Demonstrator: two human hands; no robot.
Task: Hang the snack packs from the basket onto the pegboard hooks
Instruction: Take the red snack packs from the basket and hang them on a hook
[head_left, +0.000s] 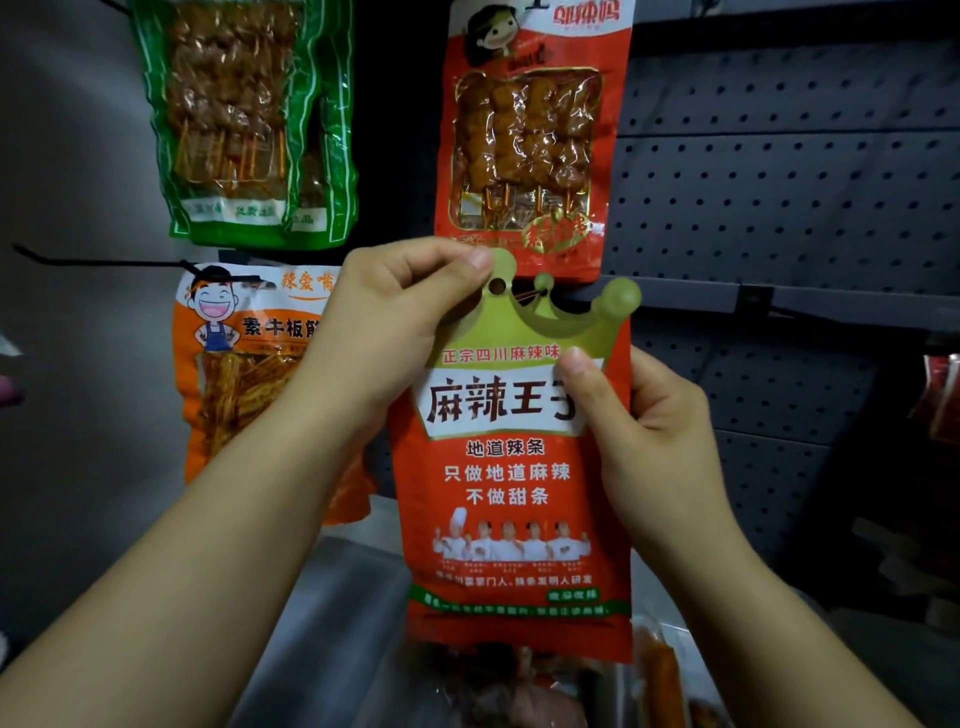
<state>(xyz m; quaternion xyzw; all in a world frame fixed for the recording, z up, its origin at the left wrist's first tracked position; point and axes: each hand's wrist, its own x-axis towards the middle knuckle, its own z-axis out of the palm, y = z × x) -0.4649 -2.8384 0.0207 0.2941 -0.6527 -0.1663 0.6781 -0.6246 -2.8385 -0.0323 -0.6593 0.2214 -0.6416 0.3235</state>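
A red pack (511, 467) with a green crown-shaped top is held upright at centre frame, in front of the pegboard (779, 208). The left hand (384, 332) pinches the crown's upper left edge, thumb and forefinger just beside the round hang hole (497, 285). The right hand (644, 426) grips the pack's right edge, thumb pressed on the front over the white label. A hook (550, 296) is seen just right of the hole, behind the crown; whether it is threaded cannot be told. Hung on the board: a green skewer pack (244, 119) at upper left, a red skewer pack (530, 135) at upper centre, an orange pack (244, 374) at mid left, partly hidden by the left forearm. More packs (519, 691), blurred, lie at the lower edge, under the held pack.
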